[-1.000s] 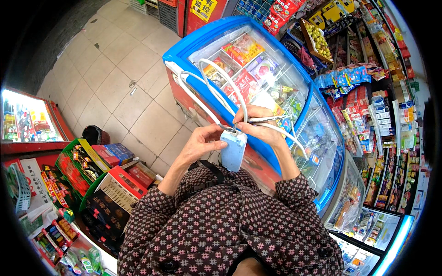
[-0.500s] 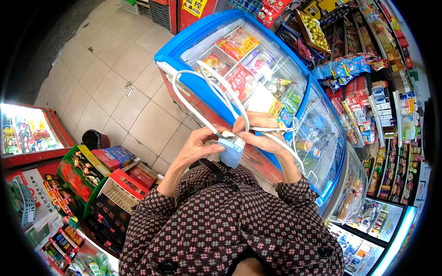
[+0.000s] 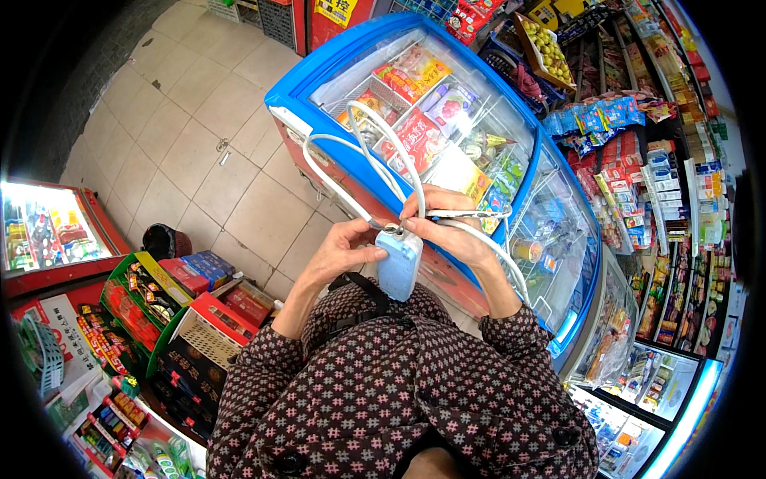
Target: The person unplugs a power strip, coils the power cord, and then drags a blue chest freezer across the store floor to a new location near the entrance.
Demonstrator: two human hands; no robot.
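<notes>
A pale blue box (image 3: 399, 263) with rounded corners hangs in front of my torso, its exact kind unclear. My left hand (image 3: 339, 257) is closed on it, thumb against its left side. Thick white cable (image 3: 325, 177) loops up from the top of the box, over the freezer's edge and back. My right hand (image 3: 451, 227) pinches the cable where it meets the top of the box, close to a small metallic ring. More of the cable runs behind the right fingers and down past the right wrist. The pinched cable end is partly hidden by my fingertips.
A blue-rimmed freezer (image 3: 363, 72) with glass lids and packaged food stands just ahead and right. Stocked shelves (image 3: 662, 207) line the right. Boxed goods (image 3: 199, 271) and a lit display case (image 3: 56, 231) are at left. Tiled floor (image 3: 231, 184) lies between.
The box has tilted so that more of its broad face and top shows. My right fingers have shifted slightly left along its top, with the cable loop.
</notes>
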